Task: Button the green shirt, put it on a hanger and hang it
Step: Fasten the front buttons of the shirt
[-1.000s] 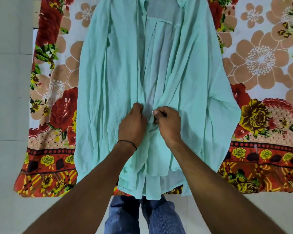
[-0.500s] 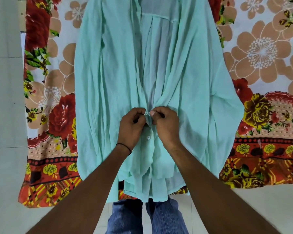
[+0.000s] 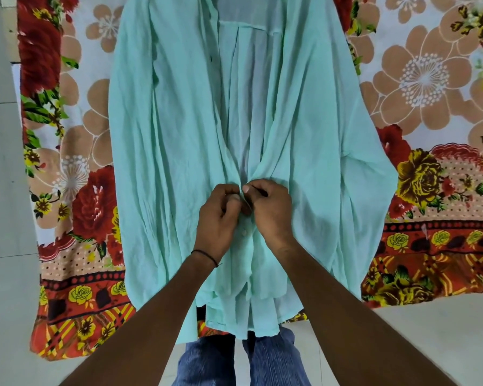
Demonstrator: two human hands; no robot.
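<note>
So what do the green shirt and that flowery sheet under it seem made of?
The green shirt looks like thin, matte woven cloth, perhaps cotton: finely crinkled, semi-sheer along the middle. The floral sheet looks thicker, matte, printed cloth lying flat; fibre unclear.

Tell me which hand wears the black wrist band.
The left hand: a thin black band circles its wrist, while the right hand has a bare wrist. Both pinch the green shirt.

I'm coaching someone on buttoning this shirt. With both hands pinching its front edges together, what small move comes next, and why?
Probably push the next button through its hole. The left hand and right hand pinch the front edges of the green shirt together just above a fastened button, and the front lies open above them.
</note>
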